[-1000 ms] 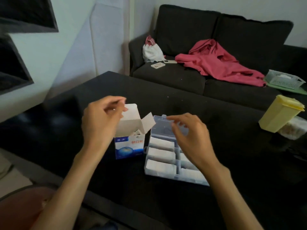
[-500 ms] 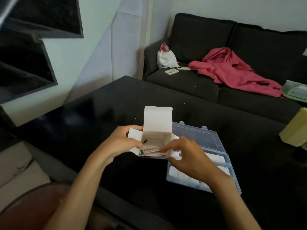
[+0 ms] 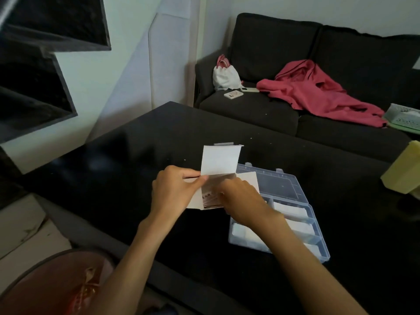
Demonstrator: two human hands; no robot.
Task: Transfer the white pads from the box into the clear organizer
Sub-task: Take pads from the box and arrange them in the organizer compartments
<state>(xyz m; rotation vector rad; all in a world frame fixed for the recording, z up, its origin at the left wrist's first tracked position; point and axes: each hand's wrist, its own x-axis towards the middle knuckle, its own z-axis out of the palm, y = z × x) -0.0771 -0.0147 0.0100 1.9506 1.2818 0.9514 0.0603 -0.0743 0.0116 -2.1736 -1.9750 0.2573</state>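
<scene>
A small white cardboard box [image 3: 219, 160] is held above the black table [image 3: 127, 160], its top flap standing up. My left hand [image 3: 175, 189] grips the box's left side, thumb on the flap's base. My right hand [image 3: 241, 198] has its fingers curled into the open mouth, on the packets [image 3: 210, 197] inside; whether they pinch one is hidden. The clear organizer [image 3: 295, 201] lies open to the right, partly under my right wrist. White pads [image 3: 289, 210] fill several of its compartments.
A yellow lidded container [image 3: 403, 171] stands at the table's right edge. Behind the table is a dark sofa [image 3: 272, 110] with a pink garment [image 3: 318, 92], a white bag [image 3: 225, 76] and a pale basket [image 3: 404, 115]. A reddish stool [image 3: 56, 285] is near me.
The box was lifted from the table and tilted toward me. My right hand left the organizer and its fingers went deeper into the box's mouth.
</scene>
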